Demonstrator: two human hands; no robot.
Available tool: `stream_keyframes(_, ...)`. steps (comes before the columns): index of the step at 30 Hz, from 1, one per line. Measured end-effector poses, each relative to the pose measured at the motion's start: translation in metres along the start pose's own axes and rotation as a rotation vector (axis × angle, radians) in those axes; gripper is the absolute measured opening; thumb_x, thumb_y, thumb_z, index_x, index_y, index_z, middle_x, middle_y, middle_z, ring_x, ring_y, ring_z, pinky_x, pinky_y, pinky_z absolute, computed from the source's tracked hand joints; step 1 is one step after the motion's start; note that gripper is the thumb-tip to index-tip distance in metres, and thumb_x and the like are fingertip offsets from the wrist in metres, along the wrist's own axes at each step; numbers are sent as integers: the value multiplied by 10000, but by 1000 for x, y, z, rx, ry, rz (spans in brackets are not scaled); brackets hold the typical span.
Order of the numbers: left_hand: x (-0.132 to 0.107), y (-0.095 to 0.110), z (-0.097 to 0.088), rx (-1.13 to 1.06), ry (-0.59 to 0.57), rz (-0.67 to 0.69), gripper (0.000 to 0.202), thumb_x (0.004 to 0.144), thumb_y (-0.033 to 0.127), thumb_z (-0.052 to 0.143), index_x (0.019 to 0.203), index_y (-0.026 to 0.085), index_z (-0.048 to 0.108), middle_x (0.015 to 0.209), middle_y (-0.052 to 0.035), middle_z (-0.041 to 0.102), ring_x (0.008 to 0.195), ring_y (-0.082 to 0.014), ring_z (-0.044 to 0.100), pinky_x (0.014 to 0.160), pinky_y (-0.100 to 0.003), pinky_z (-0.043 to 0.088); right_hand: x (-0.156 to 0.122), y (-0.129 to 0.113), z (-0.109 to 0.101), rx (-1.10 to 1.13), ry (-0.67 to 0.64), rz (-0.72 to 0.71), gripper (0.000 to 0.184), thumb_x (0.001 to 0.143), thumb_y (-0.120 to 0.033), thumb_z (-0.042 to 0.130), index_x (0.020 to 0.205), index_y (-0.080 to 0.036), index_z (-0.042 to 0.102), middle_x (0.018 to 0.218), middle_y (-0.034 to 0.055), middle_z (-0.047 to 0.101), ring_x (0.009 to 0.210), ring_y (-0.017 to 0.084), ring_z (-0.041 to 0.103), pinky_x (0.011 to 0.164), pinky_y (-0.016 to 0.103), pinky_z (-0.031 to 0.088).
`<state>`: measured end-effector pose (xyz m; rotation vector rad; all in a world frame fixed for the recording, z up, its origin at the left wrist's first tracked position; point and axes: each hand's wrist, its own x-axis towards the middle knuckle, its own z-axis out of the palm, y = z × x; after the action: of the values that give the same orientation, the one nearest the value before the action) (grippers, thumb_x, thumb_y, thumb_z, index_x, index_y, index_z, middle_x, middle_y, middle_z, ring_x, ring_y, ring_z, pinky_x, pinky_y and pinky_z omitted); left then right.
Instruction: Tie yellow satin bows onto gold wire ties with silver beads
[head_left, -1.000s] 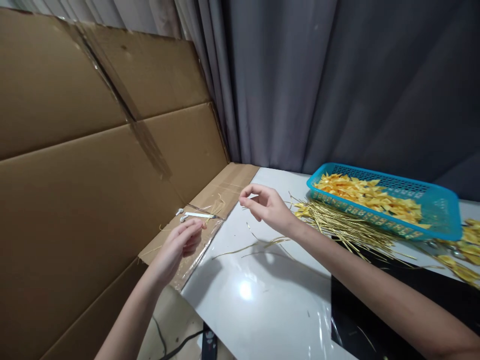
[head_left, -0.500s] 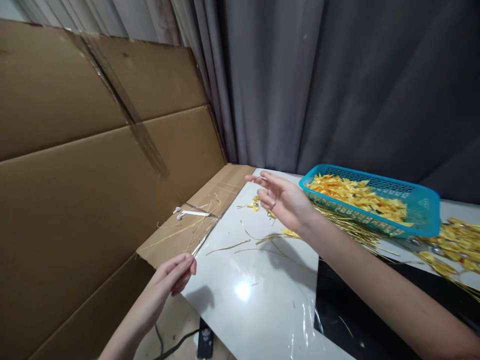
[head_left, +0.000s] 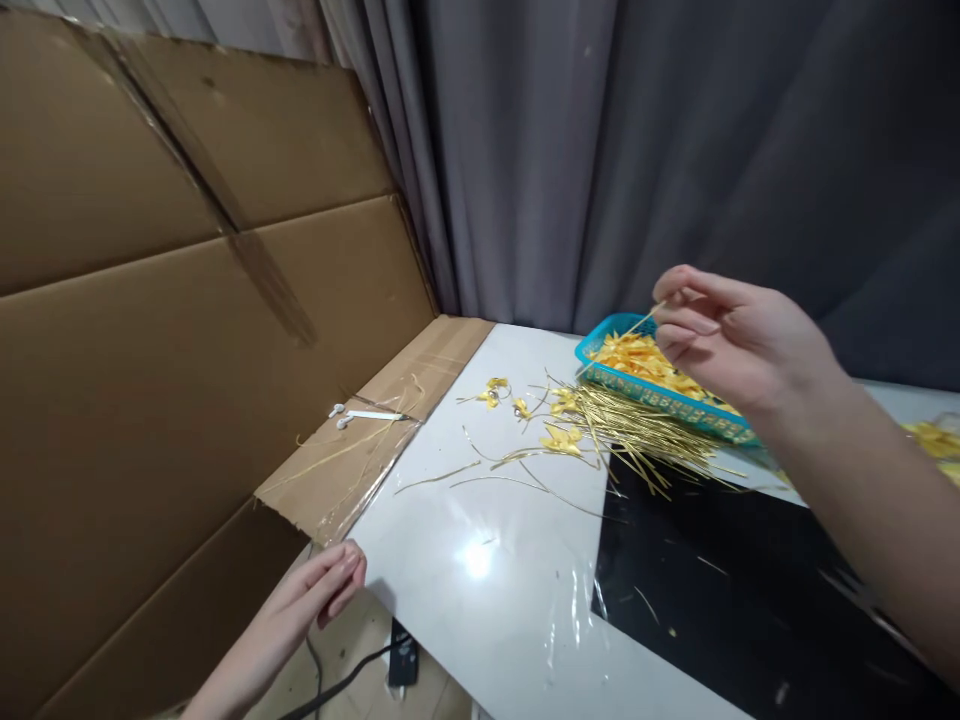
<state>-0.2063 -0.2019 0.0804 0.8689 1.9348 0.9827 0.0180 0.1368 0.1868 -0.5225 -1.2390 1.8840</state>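
Observation:
My right hand is raised above the table at the right. Its thumb and fingers pinch a thin gold strip that slants down towards the blue basket. The basket holds several folded yellow ribbon pieces. In front of it lies a bundle of gold strips, and small yellow bows lie on the white table. My left hand is low at the table's near left edge, fingers pressed together; whether it holds anything is unclear.
A large cardboard sheet stands along the left, its flap lying on the table with white earbuds on it. A black panel covers the table's right part. Grey curtains hang behind. A cable and plug lie below the edge.
My right hand has risen and swung right, from the table's middle to above the basket, now pinching a gold strip. My left hand has drawn back and down to the table's edge.

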Motion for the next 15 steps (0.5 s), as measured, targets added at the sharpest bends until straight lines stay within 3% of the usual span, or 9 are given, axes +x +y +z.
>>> stream_keyframes(2, 11, 7, 2, 70, -89, 3, 423, 843, 566, 402, 667, 190, 484, 612, 38, 350, 599, -134, 321, 589, -237, 283, -11, 0, -17, -112, 38, -41, 282, 898, -216, 434, 622, -181, 483, 799, -26, 608, 415, 3, 214, 410, 233, 203)
stream_keyframes(6, 42, 10, 7, 216, -82, 91, 427, 821, 566, 404, 638, 187, 477, 621, 32, 356, 612, -141, 347, 580, -240, 287, -46, 12, -44, -275, 218, -122, 147, 835, -270, 551, 704, -202, 549, 938, 18, 611, 450, 30, 300, 408, 230, 267)
stream_keyframes(10, 66, 1, 6, 308, -63, 160, 450, 785, 598, 398, 610, 188, 457, 602, 27, 379, 585, -140, 365, 551, -239, 305, -94, 32, -67, -497, 368, -153, 174, 785, -359, 603, 755, -196, 550, 855, 18, 581, 437, 39, 382, 403, 221, 332)
stream_keyframes(15, 87, -12, -5, 457, 22, 224, 446, 750, 597, 426, 602, 187, 515, 588, 6, 487, 585, -163, 465, 540, -242, 368, -141, 56, -95, -755, 330, -65, 264, 802, -434, 561, 784, -174, 518, 740, 10, 563, 420, 43, 389, 410, 208, 335)
